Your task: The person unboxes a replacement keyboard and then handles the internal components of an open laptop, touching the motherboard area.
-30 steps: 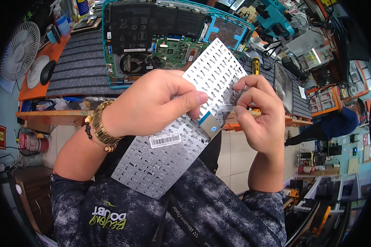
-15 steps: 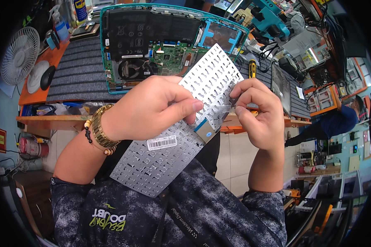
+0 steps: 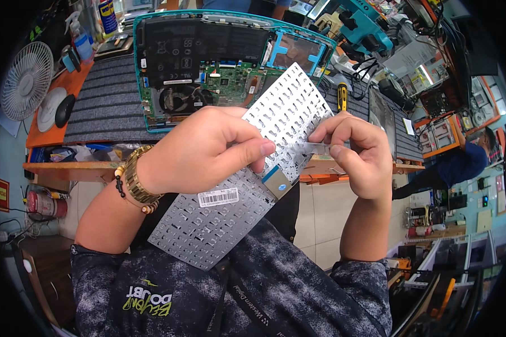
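A silvery, perforated laptop keyboard [image 3: 197, 224] lies back side up and slanted, its lower end over my lap and its upper end toward the table. It bears a white barcode label and a short ribbon cable [image 3: 275, 182] with a blue edge. My left hand [image 3: 219, 149] is over the keyboard, thumb and forefinger pinched together; what they hold is hidden. At the keyboard's right edge, my right hand [image 3: 357, 154] pinches a clear strip of film [image 3: 315, 148], which stretches toward my left fingertips. Beyond the hands sits an opened teal laptop chassis [image 3: 139, 73] with its green circuit board and fan exposed.
A grey striped mat [image 3: 98, 101] covers the orange-edged table. A yellow-black screwdriver [image 3: 342, 96] lies right of the chassis. At the left stand a white fan [image 3: 27, 81] and a spray bottle [image 3: 81, 39]. A teal microscope [image 3: 365, 25] is at the back right; another person [image 3: 461, 165] is at the far right.
My right hand has shifted slightly right with the film, and more of the strip shows between the hands. My left hand stays nearly in place. The view has shifted a little.
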{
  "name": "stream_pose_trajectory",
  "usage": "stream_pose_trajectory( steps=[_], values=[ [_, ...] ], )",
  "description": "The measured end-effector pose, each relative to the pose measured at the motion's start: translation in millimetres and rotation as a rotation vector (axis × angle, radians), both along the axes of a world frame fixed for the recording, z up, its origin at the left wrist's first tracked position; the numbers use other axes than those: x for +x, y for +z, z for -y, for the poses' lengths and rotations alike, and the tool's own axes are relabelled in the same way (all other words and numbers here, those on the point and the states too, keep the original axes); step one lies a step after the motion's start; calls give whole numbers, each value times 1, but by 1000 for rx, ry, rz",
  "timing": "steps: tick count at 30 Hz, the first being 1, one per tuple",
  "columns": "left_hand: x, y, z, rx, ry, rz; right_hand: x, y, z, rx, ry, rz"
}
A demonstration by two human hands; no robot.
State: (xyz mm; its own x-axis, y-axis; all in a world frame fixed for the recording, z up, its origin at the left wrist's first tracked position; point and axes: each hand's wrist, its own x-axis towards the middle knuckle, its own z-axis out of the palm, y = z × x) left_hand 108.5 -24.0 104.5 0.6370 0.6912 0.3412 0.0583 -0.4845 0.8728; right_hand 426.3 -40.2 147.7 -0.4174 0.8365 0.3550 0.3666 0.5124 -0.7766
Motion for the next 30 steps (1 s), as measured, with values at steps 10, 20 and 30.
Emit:
stream_pose_trajectory(
  steps=[10, 20, 30],
  values=[
    [-3, -1, -3, 14, -6, -48, 14, -6, -2, -157, 40, -226],
    [-19, -4, -5, 32, 192, -25, 92, -23, 5, -59, -145, -314],
    [-74, -2, 9, 77, 417, -9, 292, -192, 47, 239, -1509, -39]
  ],
)
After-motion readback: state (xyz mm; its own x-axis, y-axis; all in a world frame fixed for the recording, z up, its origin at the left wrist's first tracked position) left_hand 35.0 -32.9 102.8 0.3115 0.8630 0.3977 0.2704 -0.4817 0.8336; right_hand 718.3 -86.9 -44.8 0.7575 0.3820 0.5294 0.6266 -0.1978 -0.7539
